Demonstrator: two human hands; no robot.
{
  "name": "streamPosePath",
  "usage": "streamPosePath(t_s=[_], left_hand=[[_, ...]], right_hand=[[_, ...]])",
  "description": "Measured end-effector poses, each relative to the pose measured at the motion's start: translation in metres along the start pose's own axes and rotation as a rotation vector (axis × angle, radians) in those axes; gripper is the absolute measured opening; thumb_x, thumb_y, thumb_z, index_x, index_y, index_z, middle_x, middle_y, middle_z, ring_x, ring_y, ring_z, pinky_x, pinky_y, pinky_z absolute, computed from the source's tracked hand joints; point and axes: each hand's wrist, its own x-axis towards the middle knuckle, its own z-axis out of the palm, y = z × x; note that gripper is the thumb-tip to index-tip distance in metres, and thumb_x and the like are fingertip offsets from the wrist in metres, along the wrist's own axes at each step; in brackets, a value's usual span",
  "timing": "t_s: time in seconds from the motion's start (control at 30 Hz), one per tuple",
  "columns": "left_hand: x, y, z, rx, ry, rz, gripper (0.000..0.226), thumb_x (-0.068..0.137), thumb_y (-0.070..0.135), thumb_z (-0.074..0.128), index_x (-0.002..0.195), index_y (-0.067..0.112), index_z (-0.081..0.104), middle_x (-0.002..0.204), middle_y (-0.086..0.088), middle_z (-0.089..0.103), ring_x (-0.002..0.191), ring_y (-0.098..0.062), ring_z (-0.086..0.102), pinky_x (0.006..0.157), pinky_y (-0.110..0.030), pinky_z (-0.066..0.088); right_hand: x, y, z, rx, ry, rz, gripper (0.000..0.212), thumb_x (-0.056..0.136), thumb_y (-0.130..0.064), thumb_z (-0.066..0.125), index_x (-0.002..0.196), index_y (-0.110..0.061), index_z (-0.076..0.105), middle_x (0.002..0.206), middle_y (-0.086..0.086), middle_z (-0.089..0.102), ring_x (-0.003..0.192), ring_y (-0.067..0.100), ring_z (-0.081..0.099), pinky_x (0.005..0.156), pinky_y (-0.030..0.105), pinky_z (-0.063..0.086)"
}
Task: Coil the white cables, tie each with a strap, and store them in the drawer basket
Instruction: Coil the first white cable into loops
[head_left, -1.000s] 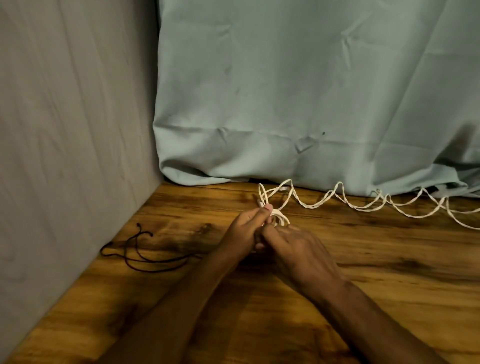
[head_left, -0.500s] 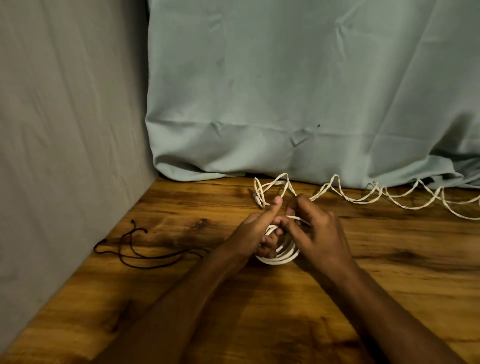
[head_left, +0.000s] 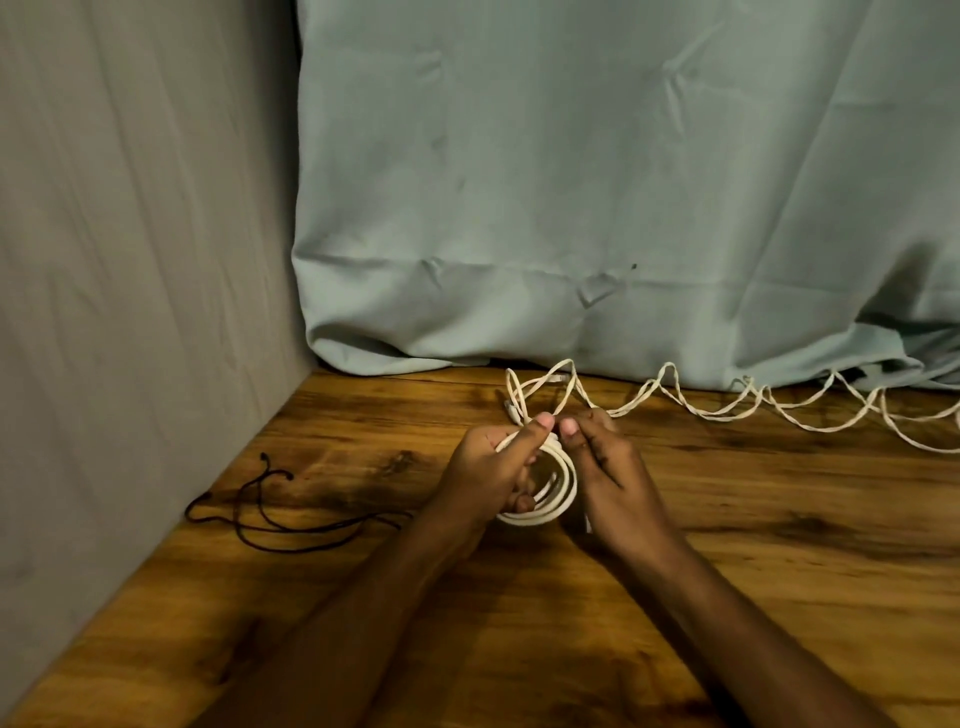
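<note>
White cable (head_left: 561, 486): several loops gathered into a small coil, held just above the wooden tabletop (head_left: 727, 597) at centre. Uncoiled remainder runs from the top of the coil in loose twisted waves to the right, lying on the wood along the foot of the cloth and leaving view at the right edge. A few slack loops and what looks like a plug end stand up just behind the hands.

Left hand (head_left: 493, 467): fingers curled through and around the left side of the coil, thumb pressed on top of the strands. Gripping the coil.

Right hand (head_left: 610, 478): thumb and fingertips pinch the cable at the top of the coil, right beside the left thumb; the two thumbs almost touch. Remaining fingers bent beside the coil's right side.

Surroundings: thin black cord (head_left: 270, 514) lies loose on the tabletop to the left, well apart from the coil, near the grey wall (head_left: 130, 286). Pale green cloth (head_left: 597, 182) hangs behind, its hem bunched on the table's far edge. Nothing lies between cord and coil.
</note>
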Motion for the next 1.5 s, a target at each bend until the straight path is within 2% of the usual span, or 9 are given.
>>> streamPosePath(t_s=[0.17,0.33,0.5,0.63,0.77,0.97,1.1,1.33,1.5], left_hand=[[0.008,-0.008,-0.008,0.102,0.116,0.011,0.051,0.091,0.050,0.064,0.078,0.001,0.068,0.051,0.002,0.052,0.046,-0.010,0.047,0.052,-0.027,0.045],[0.013,-0.014,-0.012,0.159,0.244,0.014,0.048,0.087,0.053,0.068,0.078,0.006,0.074,0.063,-0.009,0.072,0.056,-0.024,0.066,0.056,-0.034,0.051],[0.025,-0.017,-0.022,0.229,0.495,0.028,0.051,0.075,0.046,0.083,0.108,0.022,0.053,0.096,-0.009,0.068,0.075,-0.021,0.071,0.051,-0.038,0.059],[0.030,-0.014,-0.030,0.038,0.507,0.105,0.035,0.084,0.027,0.079,0.104,0.016,0.053,0.082,-0.016,0.071,0.050,-0.014,0.065,0.039,-0.022,0.044],[0.033,-0.016,-0.034,-0.007,0.423,0.110,0.020,0.088,0.025,0.075,0.095,0.009,0.064,0.076,-0.017,0.073,0.054,-0.026,0.069,0.042,-0.024,0.047],[0.038,-0.015,-0.022,-0.171,0.379,0.069,0.016,0.091,0.028,0.072,0.088,0.012,0.069,0.067,-0.011,0.067,0.055,-0.030,0.066,0.041,-0.024,0.047],[0.034,-0.016,-0.017,-0.189,0.354,0.080,0.020,0.092,0.029,0.070,0.091,0.010,0.066,0.066,-0.010,0.066,0.051,-0.026,0.065,0.044,-0.030,0.054],[0.019,-0.030,-0.025,0.286,0.306,0.205,0.027,0.100,0.040,0.054,0.092,0.018,0.067,0.071,0.002,0.069,0.063,-0.012,0.068,0.058,-0.029,0.054],[0.001,-0.033,-0.027,0.664,0.450,0.407,0.022,0.097,0.031,0.060,0.116,0.021,0.065,0.115,0.004,0.060,0.096,-0.008,0.061,0.079,-0.018,0.048]], right_hand=[[0.001,-0.002,0.005,0.207,-0.088,0.250,0.043,0.096,-0.068,0.045,0.101,-0.043,0.079,0.106,-0.008,0.080,0.110,0.018,0.074,0.104,0.049,0.056],[0.009,-0.003,0.012,0.219,-0.246,0.300,0.054,0.090,-0.070,0.061,0.090,-0.019,0.076,0.085,0.015,0.073,0.081,0.030,0.069,0.077,0.040,0.054],[0.030,-0.013,0.008,0.220,-0.364,0.550,0.033,0.108,-0.038,0.055,0.089,-0.017,0.072,0.067,-0.004,0.065,0.061,0.007,0.053,0.055,0.023,0.035],[0.042,-0.014,0.024,0.357,-0.352,0.567,0.036,0.107,-0.028,0.057,0.112,0.005,0.073,0.100,0.019,0.075,0.089,0.024,0.071,0.073,0.026,0.056],[0.038,-0.010,0.029,0.518,-0.329,0.554,0.036,0.109,-0.024,0.054,0.084,-0.008,0.073,0.075,0.010,0.067,0.071,0.015,0.072,0.069,0.022,0.058],[0.037,-0.018,0.027,0.798,-0.274,0.633,0.054,0.110,-0.049,0.039,0.084,-0.011,0.067,0.053,-0.004,0.045,0.058,0.015,0.057,0.070,0.030,0.050],[0.034,-0.014,0.035,0.738,-0.198,0.567,0.045,0.110,-0.043,0.044,0.082,-0.013,0.061,0.049,-0.007,0.037,0.051,0.013,0.046,0.067,0.033,0.044],[0.018,-0.010,0.044,0.377,-0.060,0.289,0.047,0.110,-0.039,0.049,0.077,-0.011,0.065,0.056,-0.001,0.055,0.054,0.013,0.050,0.057,0.029,0.042],[0.015,-0.001,0.047,0.386,-0.071,0.292,0.042,0.110,-0.038,0.049,0.080,-0.014,0.064,0.058,-0.003,0.046,0.052,0.010,0.041,0.050,0.026,0.034]])
